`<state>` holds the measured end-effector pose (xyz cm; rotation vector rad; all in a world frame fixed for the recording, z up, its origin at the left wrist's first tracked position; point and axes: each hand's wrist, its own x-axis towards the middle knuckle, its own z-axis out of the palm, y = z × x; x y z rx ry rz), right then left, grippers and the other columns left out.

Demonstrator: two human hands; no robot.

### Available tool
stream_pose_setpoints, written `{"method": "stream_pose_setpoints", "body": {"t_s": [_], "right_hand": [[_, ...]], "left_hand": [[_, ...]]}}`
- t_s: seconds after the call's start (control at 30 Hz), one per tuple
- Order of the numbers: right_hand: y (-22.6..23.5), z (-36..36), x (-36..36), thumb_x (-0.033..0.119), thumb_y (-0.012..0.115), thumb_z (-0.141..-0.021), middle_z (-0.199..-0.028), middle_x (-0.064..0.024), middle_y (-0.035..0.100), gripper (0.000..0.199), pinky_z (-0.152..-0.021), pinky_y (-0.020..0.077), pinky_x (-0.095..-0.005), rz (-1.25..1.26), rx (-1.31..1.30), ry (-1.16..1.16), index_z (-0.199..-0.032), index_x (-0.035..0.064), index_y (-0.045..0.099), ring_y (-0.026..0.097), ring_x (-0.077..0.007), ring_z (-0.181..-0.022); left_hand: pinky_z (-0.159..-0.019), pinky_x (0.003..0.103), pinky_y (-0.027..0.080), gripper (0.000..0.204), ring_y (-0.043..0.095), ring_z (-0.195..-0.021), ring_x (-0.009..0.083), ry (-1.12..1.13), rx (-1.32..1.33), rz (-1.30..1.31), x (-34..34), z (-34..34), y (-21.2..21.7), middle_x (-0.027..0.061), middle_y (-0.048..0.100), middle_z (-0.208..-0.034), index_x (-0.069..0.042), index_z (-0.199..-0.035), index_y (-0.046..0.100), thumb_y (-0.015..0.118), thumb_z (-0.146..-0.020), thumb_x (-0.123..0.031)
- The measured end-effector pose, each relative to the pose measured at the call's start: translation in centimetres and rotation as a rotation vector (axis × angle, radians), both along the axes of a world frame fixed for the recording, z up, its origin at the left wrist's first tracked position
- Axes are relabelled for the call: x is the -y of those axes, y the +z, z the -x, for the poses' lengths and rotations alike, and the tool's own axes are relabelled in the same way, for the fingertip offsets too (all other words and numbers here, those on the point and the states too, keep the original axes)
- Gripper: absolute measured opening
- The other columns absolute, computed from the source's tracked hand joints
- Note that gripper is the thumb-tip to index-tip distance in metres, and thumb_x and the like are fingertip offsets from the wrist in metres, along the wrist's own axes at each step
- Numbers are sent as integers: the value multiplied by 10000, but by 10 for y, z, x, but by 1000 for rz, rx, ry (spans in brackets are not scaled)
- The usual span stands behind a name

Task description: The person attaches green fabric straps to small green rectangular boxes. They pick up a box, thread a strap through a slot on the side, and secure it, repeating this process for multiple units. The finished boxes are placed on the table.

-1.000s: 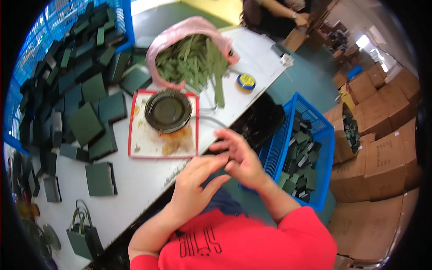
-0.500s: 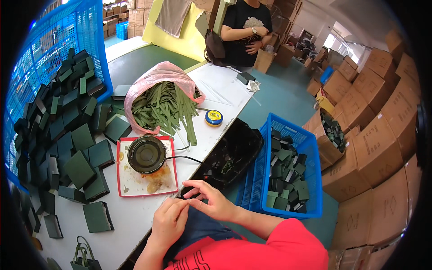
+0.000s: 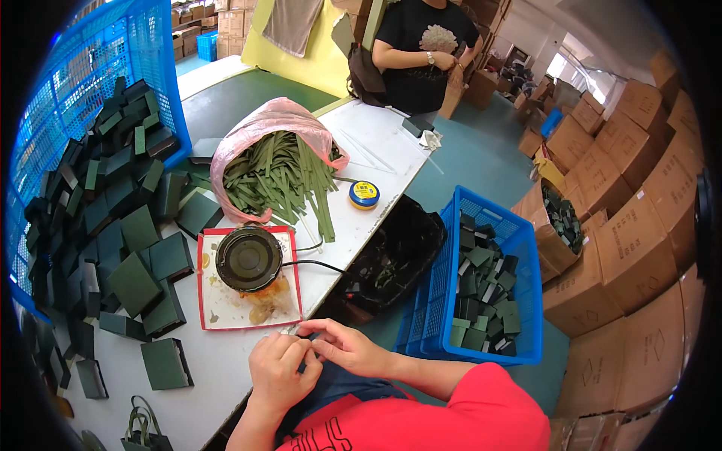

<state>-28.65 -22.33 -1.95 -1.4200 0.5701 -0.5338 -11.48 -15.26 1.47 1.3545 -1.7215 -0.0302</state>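
In front of the table's near edge, my left hand (image 3: 282,368) is closed, its fingertips pressed together. My right hand (image 3: 347,350) meets it at the fingertips with curled fingers. Anything between the fingers is too small or hidden to make out. Just beyond them sits a red-rimmed tray (image 3: 226,325) with a round dark pot (image 3: 249,258) and brownish residue. Behind the pot, a pink plastic bag (image 3: 233,150) spills green ribbon strips (image 3: 282,173). Many dark green boxes (image 3: 166,364) lie to the left, and one with ribbon loops (image 3: 143,436) stands at the lower left.
A tipped blue crate (image 3: 162,45) stands behind the box pile. A round yellow-and-blue tin (image 3: 364,195) rests near the table edge. Beside the table are a black bin (image 3: 398,252) and a blue crate (image 3: 535,301) of boxes. Cartons (image 3: 628,255) line the right; a co-worker (image 3: 421,60) stands beyond.
My right hand has come in closer to the left, its fingers more curled over the left fingertips. The view has shifted slightly. The co-worker's hands and arms have shifted.
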Motion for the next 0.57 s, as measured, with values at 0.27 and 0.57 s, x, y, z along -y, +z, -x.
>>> {"method": "stream_pose_setpoints", "body": {"t_s": [0.27, 0.57], "right_hand": [[-2, 5, 9, 317, 544, -1076, -1143, -59, 667, 446, -823, 551, -282, -129, -93, 119, -1414, 28, 512, 655, -114, -992], [3, 6, 13, 328, 529, -1082, -1114, -50, 675, 395, -863, 544, -277, -74, -162, 207, -1375, 66, 570, 655, -114, -978]], "left_hand": [[-535, 385, 449, 109, 559, -600, 274, -12, -28, 1, 6, -2, -3, 70, 606, -706, -59, -740, 620, 691, -666, -22], [-535, 380, 457, 118, 565, -600, 276, -12, -83, -10, 5, -6, -8, 73, 615, -712, -57, -739, 620, 694, -656, -18]]}}
